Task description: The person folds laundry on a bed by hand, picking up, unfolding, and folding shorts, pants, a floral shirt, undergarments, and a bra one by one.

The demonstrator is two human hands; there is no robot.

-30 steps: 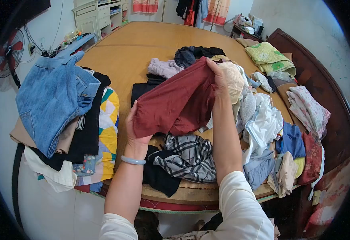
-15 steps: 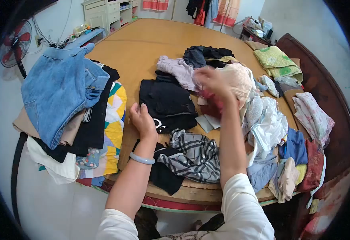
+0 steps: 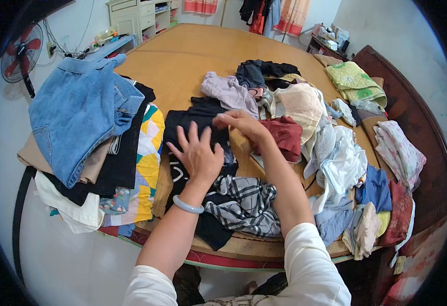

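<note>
A black garment (image 3: pixel 182 118) with white marking lies on the bed board in front of me. Spread over its lower middle, the fingers of my left hand (image 3: pixel 201 155) are apart and hold nothing. My right hand (image 3: pixel 245 125) is at the garment's right side, fingers loosely bent and pointing left; nothing shows in its grip. Just right of that hand is a crumpled maroon cloth (image 3: pixel 284 137). A lavender garment (image 3: pixel 228 91) lies beyond both hands. Nearer to me, beneath my wrists, is a black-and-white plaid garment (image 3: pixel 249 204).
At left stands a stack topped by blue denim (image 3: pixel 73 115), with a colourful patterned cloth (image 3: pixel 149 158) beside it. Right of my arm lie a cream garment (image 3: pixel 300 104), white clothes (image 3: pixel 341 158) and a blue cloth (image 3: pixel 375 188). A dark wooden headboard (image 3: pixel 412 97) borders the right side.
My right hand has moved left from the maroon cloth, now lying released, to the black garment. My left hand has moved right onto that garment, which has shifted left.
</note>
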